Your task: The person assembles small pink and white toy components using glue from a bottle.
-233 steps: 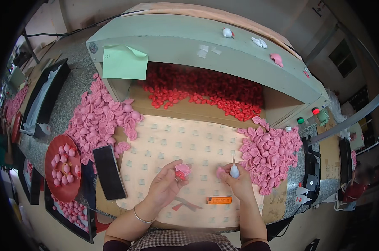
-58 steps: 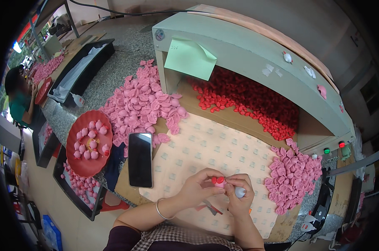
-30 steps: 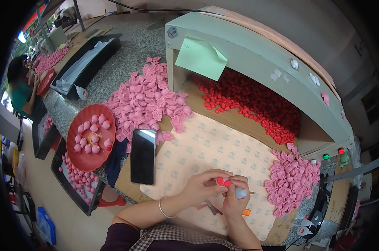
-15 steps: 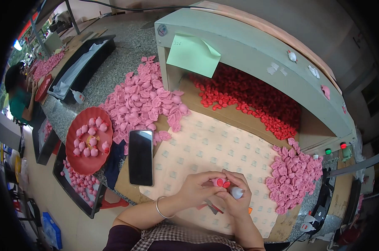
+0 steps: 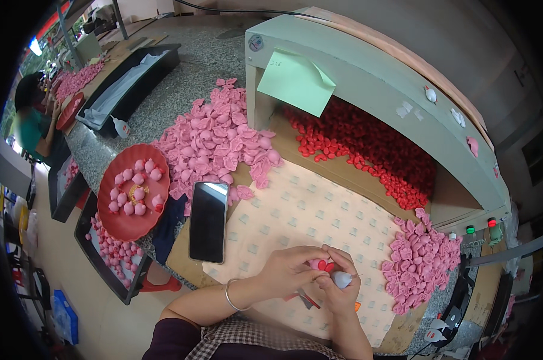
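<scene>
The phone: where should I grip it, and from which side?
I'd take the phone by both long edges near its lower end, coming from the person's side and above. It lies screen up, its slim length running away from the person; the pink heap crowds its far end. Stay left of the left hand.

on the bench [image 5: 205, 45], a sheet [image 5: 307, 210] is spread before an open-fronted box [image 5: 367, 84], in which discs [image 5: 319, 147] are heaped. the sheet is flanked by a left pile [image 5: 208, 141] and a right pile [image 5: 418, 264]. a phone [image 5: 208, 223] is laid at its left edge; farther left, balls [image 5: 139, 194] are held in a plate [image 5: 133, 232], below which a lower tray [image 5: 137, 282] is placed. beyond, a long tray [image 5: 145, 93] is set. above the sheet's near part, a small piece [image 5: 324, 265] is held in the left hand [image 5: 289, 270], a squeeze bottle [image 5: 342, 279] in the right hand [image 5: 341, 297].
</scene>
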A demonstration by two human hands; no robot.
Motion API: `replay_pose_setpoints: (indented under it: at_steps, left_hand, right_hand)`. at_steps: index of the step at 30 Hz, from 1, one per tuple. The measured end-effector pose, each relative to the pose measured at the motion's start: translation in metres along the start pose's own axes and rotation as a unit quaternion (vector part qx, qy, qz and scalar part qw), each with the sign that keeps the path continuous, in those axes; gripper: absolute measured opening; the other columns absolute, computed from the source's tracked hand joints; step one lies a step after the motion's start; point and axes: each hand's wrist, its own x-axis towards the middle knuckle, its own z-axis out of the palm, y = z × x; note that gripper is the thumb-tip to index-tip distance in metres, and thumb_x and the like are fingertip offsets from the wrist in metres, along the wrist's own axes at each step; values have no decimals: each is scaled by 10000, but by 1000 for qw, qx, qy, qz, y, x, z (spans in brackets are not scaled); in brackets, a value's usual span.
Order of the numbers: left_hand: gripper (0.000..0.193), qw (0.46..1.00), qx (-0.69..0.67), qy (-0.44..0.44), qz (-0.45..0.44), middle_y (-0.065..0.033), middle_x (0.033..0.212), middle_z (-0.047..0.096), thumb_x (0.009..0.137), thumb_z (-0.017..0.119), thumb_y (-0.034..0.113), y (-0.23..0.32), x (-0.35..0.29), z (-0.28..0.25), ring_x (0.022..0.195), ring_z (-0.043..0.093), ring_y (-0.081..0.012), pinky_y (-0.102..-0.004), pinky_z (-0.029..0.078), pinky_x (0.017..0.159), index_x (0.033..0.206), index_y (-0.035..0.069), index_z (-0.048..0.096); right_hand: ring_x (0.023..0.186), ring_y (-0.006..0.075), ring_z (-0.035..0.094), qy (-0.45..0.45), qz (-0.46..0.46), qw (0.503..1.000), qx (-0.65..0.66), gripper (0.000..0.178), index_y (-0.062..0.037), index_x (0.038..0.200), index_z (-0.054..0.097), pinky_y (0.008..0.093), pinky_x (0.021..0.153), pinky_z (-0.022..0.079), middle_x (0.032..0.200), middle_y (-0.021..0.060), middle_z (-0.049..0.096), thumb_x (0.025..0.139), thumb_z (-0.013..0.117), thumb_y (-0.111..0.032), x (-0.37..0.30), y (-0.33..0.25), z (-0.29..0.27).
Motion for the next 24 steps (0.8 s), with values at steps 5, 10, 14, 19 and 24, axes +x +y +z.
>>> replay_pose_setpoints:
  at_steps: [5,10,14,19,24]
  left_hand:
    - [301,998,46,4,47,-114,957,574,711,600,69,-6,-2,-1,806,589,-195,-256,493,680,1007,44,555]
    - [322,995,64,3,82,-100,922,568,702,634,111,-1,3,0,777,582,-186,-259,489,653,1009,50,557]
    - [335,992,91,7,82,-89,883,557,686,661,132,0,4,0,740,573,-177,-258,483,632,994,50,558]
    - [335,999,11,-18,47,-89,951,556,685,657,108,-3,5,0,815,561,-188,-261,464,693,1000,49,557]
    - [303,996,-61,-54,44,-76,970,566,691,640,71,-6,8,-5,903,532,-196,-278,433,770,985,47,572]
  right_hand:
    - [780,132,541,8,26,999,20,444,-19,1079,489,187,564,448,1132,147,457,687,670,-123,-2,7,-2]
    - [633,77,505,52,41,993,96,327,-20,974,516,149,453,393,1096,151,469,706,651,-150,-2,11,-5]
    - [615,67,496,68,92,982,153,228,-27,870,519,149,445,387,1057,152,478,727,636,-160,2,2,-3]
    - [593,70,492,72,87,978,177,173,-22,843,522,150,442,385,1054,144,481,745,615,-131,1,3,-4]
    - [591,75,495,83,78,970,213,132,-21,827,523,151,441,386,1047,136,484,754,599,-100,1,6,-3]
